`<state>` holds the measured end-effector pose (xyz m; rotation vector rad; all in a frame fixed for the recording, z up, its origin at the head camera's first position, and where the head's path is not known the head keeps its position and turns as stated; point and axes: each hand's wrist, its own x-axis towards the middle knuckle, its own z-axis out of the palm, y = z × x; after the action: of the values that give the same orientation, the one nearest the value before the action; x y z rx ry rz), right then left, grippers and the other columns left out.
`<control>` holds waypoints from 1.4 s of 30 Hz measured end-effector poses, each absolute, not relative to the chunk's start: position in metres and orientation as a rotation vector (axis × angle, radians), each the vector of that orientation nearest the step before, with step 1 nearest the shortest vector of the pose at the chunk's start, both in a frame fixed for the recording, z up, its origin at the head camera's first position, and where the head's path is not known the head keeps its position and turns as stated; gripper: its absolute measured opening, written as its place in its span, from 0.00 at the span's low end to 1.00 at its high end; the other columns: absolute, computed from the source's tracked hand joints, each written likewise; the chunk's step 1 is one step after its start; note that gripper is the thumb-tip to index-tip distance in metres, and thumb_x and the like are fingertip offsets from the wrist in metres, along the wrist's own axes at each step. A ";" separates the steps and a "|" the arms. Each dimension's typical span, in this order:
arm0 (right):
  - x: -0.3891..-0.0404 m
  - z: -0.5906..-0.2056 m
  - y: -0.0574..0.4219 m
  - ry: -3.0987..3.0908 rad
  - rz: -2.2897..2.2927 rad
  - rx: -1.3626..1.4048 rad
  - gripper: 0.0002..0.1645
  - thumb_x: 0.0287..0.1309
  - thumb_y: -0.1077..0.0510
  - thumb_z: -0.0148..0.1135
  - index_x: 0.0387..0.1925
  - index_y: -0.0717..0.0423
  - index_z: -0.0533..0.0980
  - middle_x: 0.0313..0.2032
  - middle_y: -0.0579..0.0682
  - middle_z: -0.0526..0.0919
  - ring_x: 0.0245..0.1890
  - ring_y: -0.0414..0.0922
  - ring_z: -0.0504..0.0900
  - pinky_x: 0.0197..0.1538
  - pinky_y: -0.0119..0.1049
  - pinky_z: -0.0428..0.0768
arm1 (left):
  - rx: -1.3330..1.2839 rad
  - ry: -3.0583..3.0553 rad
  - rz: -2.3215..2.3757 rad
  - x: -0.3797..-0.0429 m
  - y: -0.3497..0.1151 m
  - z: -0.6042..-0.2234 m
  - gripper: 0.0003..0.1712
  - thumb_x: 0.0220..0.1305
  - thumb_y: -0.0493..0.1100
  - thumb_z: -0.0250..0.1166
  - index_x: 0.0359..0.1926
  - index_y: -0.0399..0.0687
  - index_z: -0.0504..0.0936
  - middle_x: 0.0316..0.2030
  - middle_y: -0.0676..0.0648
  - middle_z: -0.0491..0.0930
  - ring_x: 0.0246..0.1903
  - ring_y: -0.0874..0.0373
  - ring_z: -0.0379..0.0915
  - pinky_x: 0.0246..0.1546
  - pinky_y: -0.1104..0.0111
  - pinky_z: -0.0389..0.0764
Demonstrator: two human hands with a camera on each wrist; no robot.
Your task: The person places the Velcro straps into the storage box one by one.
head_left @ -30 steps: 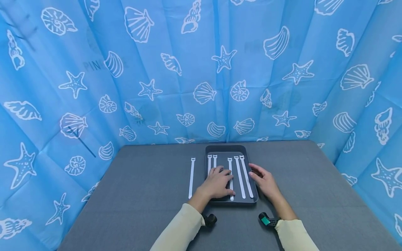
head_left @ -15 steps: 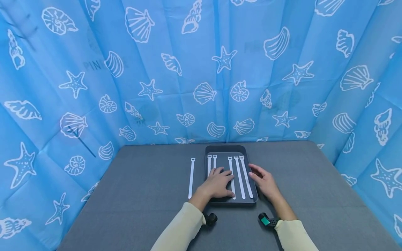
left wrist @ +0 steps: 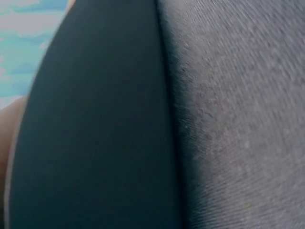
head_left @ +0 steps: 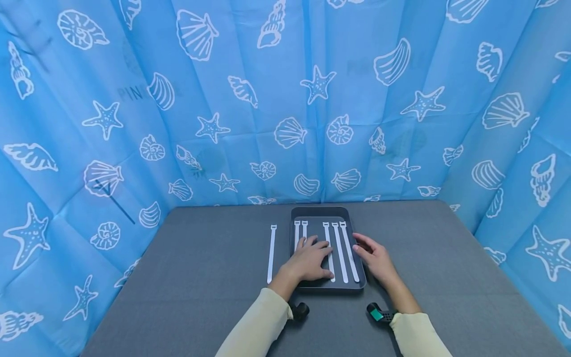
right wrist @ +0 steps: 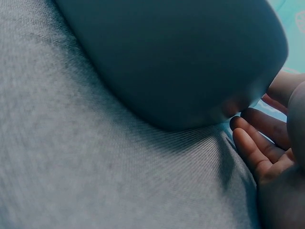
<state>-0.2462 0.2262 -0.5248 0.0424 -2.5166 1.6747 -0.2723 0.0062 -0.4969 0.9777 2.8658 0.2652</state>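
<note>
White slotted-head cable straps lie lengthwise in a dark grey tray. My left hand spreads over the tray's middle, fingertips and thumb at a strap, the thumb near its lower end. To that strap's right lie another strap and an outer strap. Two more, a far-left strap and its neighbour, run partly hidden under the left hand. My right hand rests along the tray's right wall, fingers loosely bent. In the right wrist view, its fingers are at the tray wall.
One loose white strap lies on the grey cloth-covered table, left of the tray. A blue seashell curtain hangs behind the table. The tray wall fills much of the left wrist view.
The strap at my left hand has slid slightly away from me, its lower end shifting right, and now lies more in line with the two beside it. Both hands stay nearly still.
</note>
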 end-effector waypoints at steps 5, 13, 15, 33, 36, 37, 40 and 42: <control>-0.246 -0.525 0.225 -2.510 1.671 0.046 0.26 0.70 0.59 0.55 0.67 0.61 0.67 0.64 0.62 0.69 0.61 0.58 0.70 0.61 0.54 0.69 | 0.975 2.901 0.332 -0.270 0.001 -0.492 0.38 0.59 0.65 0.65 0.68 0.65 0.69 0.69 0.55 0.63 0.71 0.48 0.49 0.68 0.45 0.47; -0.246 -0.525 0.225 -2.526 1.663 0.023 0.27 0.70 0.59 0.54 0.67 0.60 0.66 0.64 0.63 0.69 0.61 0.58 0.69 0.62 0.55 0.68 | 0.919 2.964 0.442 -0.267 -0.014 -0.488 0.36 0.60 0.63 0.65 0.68 0.64 0.69 0.69 0.55 0.63 0.71 0.49 0.49 0.68 0.48 0.49; -0.246 -0.524 0.224 -2.528 1.659 0.026 0.27 0.70 0.59 0.54 0.67 0.61 0.66 0.64 0.63 0.69 0.61 0.58 0.69 0.62 0.55 0.68 | 0.920 2.970 0.475 -0.266 -0.019 -0.488 0.36 0.60 0.63 0.65 0.68 0.64 0.70 0.70 0.55 0.62 0.71 0.49 0.49 0.68 0.48 0.49; -0.245 -0.525 0.224 -2.529 1.646 0.040 0.27 0.71 0.58 0.53 0.68 0.61 0.65 0.65 0.63 0.68 0.62 0.59 0.69 0.62 0.55 0.68 | 0.620 3.109 0.967 -0.266 -0.070 -0.495 0.35 0.62 0.55 0.67 0.69 0.59 0.69 0.71 0.47 0.60 0.69 0.43 0.52 0.65 0.42 0.52; -0.246 -0.524 0.224 -2.534 1.645 0.039 0.27 0.71 0.58 0.53 0.68 0.61 0.65 0.65 0.63 0.68 0.62 0.59 0.68 0.62 0.55 0.67 | 0.546 3.116 1.052 -0.268 -0.077 -0.499 0.35 0.62 0.53 0.67 0.69 0.58 0.68 0.70 0.45 0.61 0.68 0.42 0.53 0.64 0.42 0.54; -0.246 -0.524 0.224 -2.533 1.650 0.037 0.27 0.71 0.58 0.53 0.68 0.61 0.65 0.65 0.63 0.68 0.62 0.59 0.68 0.62 0.55 0.67 | 0.527 3.117 1.074 -0.269 -0.080 -0.500 0.36 0.62 0.53 0.67 0.69 0.58 0.68 0.70 0.44 0.61 0.68 0.43 0.54 0.64 0.42 0.55; -0.246 -0.524 0.224 -2.529 1.657 0.035 0.27 0.71 0.57 0.53 0.68 0.60 0.65 0.65 0.63 0.68 0.63 0.58 0.68 0.62 0.55 0.67 | 0.469 3.112 1.136 -0.271 -0.086 -0.503 0.36 0.62 0.51 0.68 0.69 0.56 0.68 0.68 0.43 0.63 0.66 0.42 0.56 0.62 0.42 0.57; -0.247 -0.524 0.224 -2.528 1.659 0.033 0.27 0.71 0.57 0.53 0.68 0.60 0.65 0.65 0.63 0.68 0.63 0.58 0.68 0.63 0.55 0.67 | 0.412 3.095 1.200 -0.272 -0.089 -0.505 0.35 0.61 0.49 0.68 0.69 0.55 0.69 0.67 0.41 0.65 0.65 0.41 0.59 0.61 0.42 0.60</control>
<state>-0.2466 0.2241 -0.5244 0.0326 -2.5285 1.6595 -0.2717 -0.0888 -0.5050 0.4124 3.0945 1.2001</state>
